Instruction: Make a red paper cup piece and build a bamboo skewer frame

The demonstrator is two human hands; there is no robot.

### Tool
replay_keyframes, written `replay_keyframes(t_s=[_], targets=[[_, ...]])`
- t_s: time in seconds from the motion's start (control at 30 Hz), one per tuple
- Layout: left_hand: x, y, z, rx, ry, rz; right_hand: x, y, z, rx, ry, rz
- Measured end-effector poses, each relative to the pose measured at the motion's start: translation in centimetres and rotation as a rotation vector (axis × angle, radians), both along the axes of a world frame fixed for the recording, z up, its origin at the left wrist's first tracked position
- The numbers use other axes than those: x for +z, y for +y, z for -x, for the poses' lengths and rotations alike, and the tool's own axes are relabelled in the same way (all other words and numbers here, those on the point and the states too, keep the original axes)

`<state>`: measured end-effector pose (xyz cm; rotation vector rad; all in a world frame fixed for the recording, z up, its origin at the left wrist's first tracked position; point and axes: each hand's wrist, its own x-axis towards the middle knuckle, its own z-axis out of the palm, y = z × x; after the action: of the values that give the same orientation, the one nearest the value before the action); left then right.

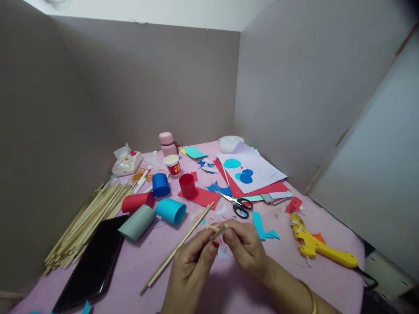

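Observation:
At the front middle of the table, my left hand (194, 257) is closed, its thumb and fingers pinching a short pale wooden stick (220, 232). A second pale piece crosses it near the fingertips. My right hand (247, 248) is closed too, its fingertips pressed to the same short pieces; which hand grips which piece cannot be made out fully. Just left of my hands lie two long thin wooden sticks (176, 253). Small paper scraps (222, 253) are scattered beneath and behind my fingers. Black-handled scissors (236, 201) rest open beyond my right hand.
Paper tubes in blue (160, 185), red (137, 202), light blue (171, 211) and grey (136, 223) lie left, near a black phone (94, 261) and a stick bundle (91, 218). A yellow glue gun (321, 248) lies right. Behind stand a paper cup (173, 165) and pink flask (168, 146).

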<state>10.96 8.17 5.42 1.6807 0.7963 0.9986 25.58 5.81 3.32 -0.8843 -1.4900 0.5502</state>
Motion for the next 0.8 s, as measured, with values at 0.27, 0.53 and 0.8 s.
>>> replay_keyframes(t_s=[0.27, 0.53, 0.8], targets=[[1.2, 0.8, 0.5, -0.136, 0.06, -0.124, 0.4, 0.1, -0.3, 0.029, -0.023, -0.037], [0.3, 0.2, 0.3, -0.108, 0.042, -0.092, 0.0, 0.1, -0.5, 0.001, -0.043, -0.024], [0.5, 0.2, 0.0, -0.046, 0.047, -0.077, 0.3, 0.1, -0.7, 0.0, -0.04, 0.0]])
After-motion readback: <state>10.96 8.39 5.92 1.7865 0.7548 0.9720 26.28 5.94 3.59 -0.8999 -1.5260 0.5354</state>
